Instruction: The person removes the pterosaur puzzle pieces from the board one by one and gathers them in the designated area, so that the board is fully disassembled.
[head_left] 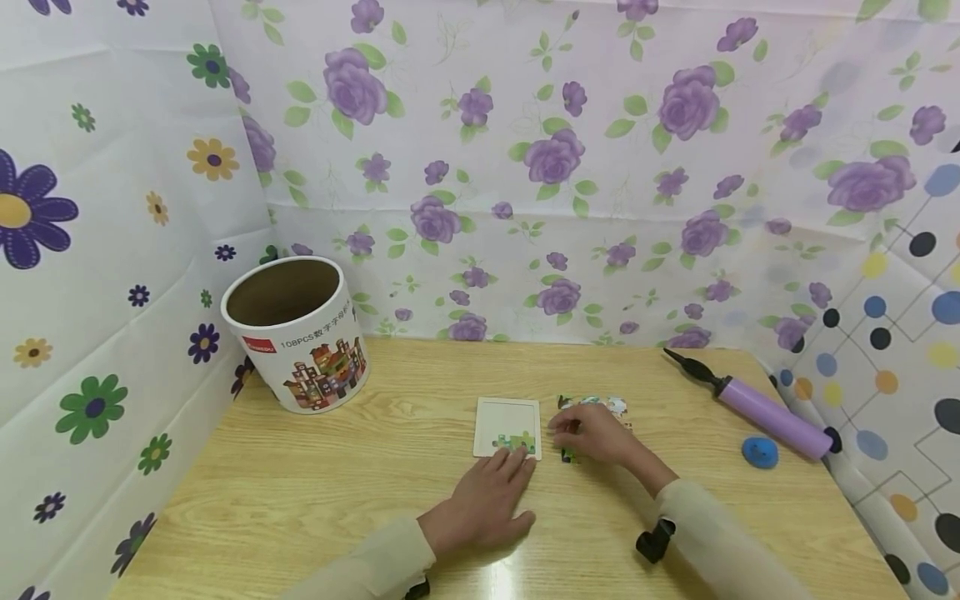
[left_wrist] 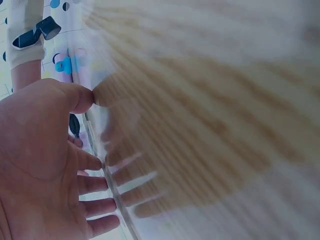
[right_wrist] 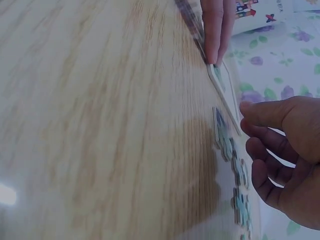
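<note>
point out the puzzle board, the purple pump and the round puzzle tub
puzzle board (head_left: 507,421): head view, its blank white middle
purple pump (head_left: 765,412): head view, middle of its barrel
round puzzle tub (head_left: 315,358): head view, its printed side wall

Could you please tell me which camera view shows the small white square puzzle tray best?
The head view: the small white square puzzle tray appears whole, from above, a few pieces fitted. The right wrist view shows only its thin edge; the left wrist view is too blurred to tell.
</note>
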